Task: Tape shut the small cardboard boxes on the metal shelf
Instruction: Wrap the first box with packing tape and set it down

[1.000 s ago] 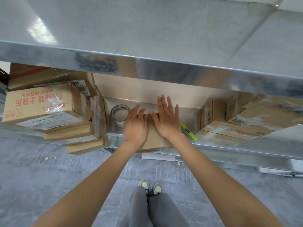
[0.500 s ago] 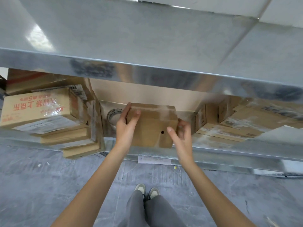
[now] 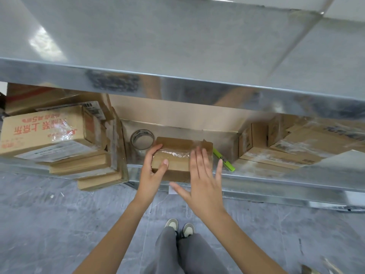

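At the near edge of the metal shelf [image 3: 256, 184], the left hand [image 3: 152, 173] grips the small cardboard box [image 3: 175, 155] to steady it, while the right hand [image 3: 205, 180] hovers flat and spread, likely to smooth its clear tape beside the tape roll [image 3: 142, 139].

Metal shelf [image 3: 276, 180]: bright galvanised sheet, smooth, blurred reflections. Small cardboard box [image 3: 173, 155]: matt brown card, glossy wrinkled clear tape across top. Tape roll [image 3: 142, 139]: clear, shiny plastic. Marker [image 3: 224, 159]: glossy yellow-green plastic. Floor [image 3: 59, 224]: grey, mottled, scuffed. Trousers [image 3: 183, 254]: grey matt cloth.
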Tool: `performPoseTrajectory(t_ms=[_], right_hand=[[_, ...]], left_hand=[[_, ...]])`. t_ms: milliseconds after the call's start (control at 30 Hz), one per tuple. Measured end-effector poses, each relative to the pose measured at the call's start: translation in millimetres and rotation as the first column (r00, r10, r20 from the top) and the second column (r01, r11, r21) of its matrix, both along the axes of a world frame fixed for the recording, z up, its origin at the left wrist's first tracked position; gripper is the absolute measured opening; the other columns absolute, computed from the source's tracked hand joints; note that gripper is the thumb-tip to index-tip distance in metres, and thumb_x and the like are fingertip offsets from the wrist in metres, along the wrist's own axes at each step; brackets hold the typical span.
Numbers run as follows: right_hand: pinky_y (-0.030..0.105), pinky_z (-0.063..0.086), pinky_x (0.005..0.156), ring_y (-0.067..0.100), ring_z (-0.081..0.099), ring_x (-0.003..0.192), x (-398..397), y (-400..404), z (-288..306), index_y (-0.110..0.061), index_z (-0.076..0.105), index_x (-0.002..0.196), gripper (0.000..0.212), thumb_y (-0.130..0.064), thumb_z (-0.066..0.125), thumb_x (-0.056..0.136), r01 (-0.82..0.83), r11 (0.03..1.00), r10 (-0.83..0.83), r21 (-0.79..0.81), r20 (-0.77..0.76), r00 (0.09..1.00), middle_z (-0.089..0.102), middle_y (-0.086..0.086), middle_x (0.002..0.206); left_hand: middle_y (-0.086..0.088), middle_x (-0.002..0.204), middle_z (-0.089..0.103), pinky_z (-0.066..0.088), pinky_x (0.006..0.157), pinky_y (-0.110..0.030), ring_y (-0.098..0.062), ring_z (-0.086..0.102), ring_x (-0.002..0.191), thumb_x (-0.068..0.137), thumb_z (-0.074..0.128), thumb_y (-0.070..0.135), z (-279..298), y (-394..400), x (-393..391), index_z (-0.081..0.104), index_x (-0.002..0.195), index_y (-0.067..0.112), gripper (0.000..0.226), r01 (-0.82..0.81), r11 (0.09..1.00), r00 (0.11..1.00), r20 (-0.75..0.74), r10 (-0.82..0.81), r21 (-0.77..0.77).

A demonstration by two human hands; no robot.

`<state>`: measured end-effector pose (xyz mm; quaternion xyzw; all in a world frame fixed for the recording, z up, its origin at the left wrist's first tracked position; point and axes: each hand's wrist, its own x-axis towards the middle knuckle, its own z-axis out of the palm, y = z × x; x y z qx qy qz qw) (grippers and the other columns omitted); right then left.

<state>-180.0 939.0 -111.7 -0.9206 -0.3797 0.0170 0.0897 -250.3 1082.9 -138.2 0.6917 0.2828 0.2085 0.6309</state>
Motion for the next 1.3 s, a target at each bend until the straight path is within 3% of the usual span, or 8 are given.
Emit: performPoseTrajectory(t_ms=[300, 433, 600, 700, 800, 1000, 1133, 1300], right_hand=[[0.056, -0.007, 0.117, 0.015, -0.005, 0.150, 66.3, 59.0, 20.6, -0.009, 0.003, 0.155, 0.083, -0.066, 0.013, 0.095, 0.040, 0.983, -0.076, -0.178, -0.196, 0.978, 0.001, 0.004, 0.163], [0.053, -0.006, 0.118, 0.019, -0.010, 0.149, 79.3, 44.2, 24.5, -0.018, -0.004, 0.155, 0.078, -0.065, 0.016, 0.096, 0.181, 0.983, -0.177, -0.029, -0.404, 0.898, -0.006, 0.001, 0.163], [0.029, 0.038, 0.087, 0.034, 0.051, 0.121, 78.4, 7.5, 20.2, -0.001, 0.048, 0.132, 0.063, -0.053, 0.038, 0.099, 0.455, 0.889, -0.245, 0.058, -0.778, 0.579, 0.058, 0.022, 0.126], [0.005, 0.037, 0.071, 0.009, 0.057, 0.109, 71.5, -0.3, 22.8, -0.020, 0.049, 0.131, 0.043, -0.047, 0.047, 0.098, 0.432, 0.854, -0.091, 0.289, -0.735, 0.672, 0.062, -0.015, 0.109], [-0.004, 0.032, 0.086, -0.020, 0.046, 0.112, 60.8, -3.4, 23.0, -0.053, 0.037, 0.126, 0.034, -0.047, 0.049, 0.095, 0.387, 0.792, 0.071, 0.471, -0.702, 0.708, 0.046, -0.047, 0.116], [0.025, 0.038, 0.107, 0.006, 0.034, 0.137, 23.6, -28.4, -25.3, -0.043, 0.032, 0.138, 0.050, -0.017, 0.048, 0.098, 0.281, 0.857, 0.073, 0.432, -0.641, 0.764, 0.029, -0.007, 0.154], [0.044, -0.003, 0.121, 0.013, -0.005, 0.150, -2.6, -28.0, -33.7, -0.030, 0.008, 0.155, 0.053, -0.039, 0.020, 0.104, 0.130, 0.983, -0.096, 0.132, -0.238, 0.966, -0.005, -0.003, 0.163], [0.050, -0.008, 0.119, 0.009, -0.007, 0.149, -6.5, -8.0, -30.5, -0.018, 0.004, 0.155, 0.061, -0.046, 0.010, 0.102, 0.004, 0.999, -0.009, -0.036, -0.122, 0.992, 0.000, -0.004, 0.162]], left_hand=[[0.025, 0.136, 0.048, 0.040, 0.101, -0.019, -0.008, 0.047, 0.128, 0.095, 0.057, 0.024, 0.5, -3.9, 1.4, 0.045, 0.135, 0.031, 0.042, -0.025, 1.000, 1.000, -0.017, 0.025, -0.017], [0.033, 0.138, 0.042, 0.038, 0.108, -0.021, 0.004, 0.036, 0.135, 0.095, 0.061, 0.021, 7.9, 2.4, -5.5, 0.040, 0.137, 0.039, 0.050, 0.053, 0.998, 0.997, -0.048, -0.053, -0.020], [0.026, 0.158, 0.010, 0.019, 0.115, -0.036, 0.006, 0.012, 0.138, 0.064, 0.074, 0.072, 23.2, 9.6, -14.9, 0.008, 0.147, 0.055, 0.108, 0.068, 0.956, 0.973, -0.194, -0.127, -0.285], [0.021, 0.155, 0.025, 0.021, 0.113, -0.032, -0.001, 0.022, 0.142, 0.049, 0.065, 0.089, 31.2, 14.2, -6.0, 0.020, 0.151, 0.044, 0.120, -0.024, 0.936, 0.988, -0.150, -0.031, -0.352], [0.022, 0.150, 0.032, 0.025, 0.110, -0.030, -0.001, 0.029, 0.139, 0.061, 0.058, 0.087, 29.9, 22.3, 8.5, 0.029, 0.148, 0.044, 0.101, -0.063, 0.943, 0.996, -0.087, 0.036, -0.327], [0.015, 0.145, 0.046, 0.031, 0.114, -0.026, 0.003, 0.040, 0.134, 0.093, 0.064, 0.027, -4.5, 5.0, 9.4, 0.026, 0.152, 0.024, 0.070, 0.100, 0.991, 0.985, -0.132, -0.112, -0.089], [0.038, 0.137, 0.042, 0.028, 0.105, -0.012, 0.015, 0.036, 0.131, 0.096, 0.060, 0.027, -15.9, 0.2, 9.3, 0.023, 0.153, 0.027, 0.069, 0.065, 0.991, 0.988, -0.132, -0.080, -0.114], [0.035, 0.134, 0.048, 0.034, 0.101, -0.010, 0.013, 0.041, 0.128, 0.096, 0.061, 0.026, -19.1, 5.1, 8.3, 0.024, 0.152, 0.027, 0.068, 0.100, 0.987, 0.984, -0.135, -0.116, -0.124]])
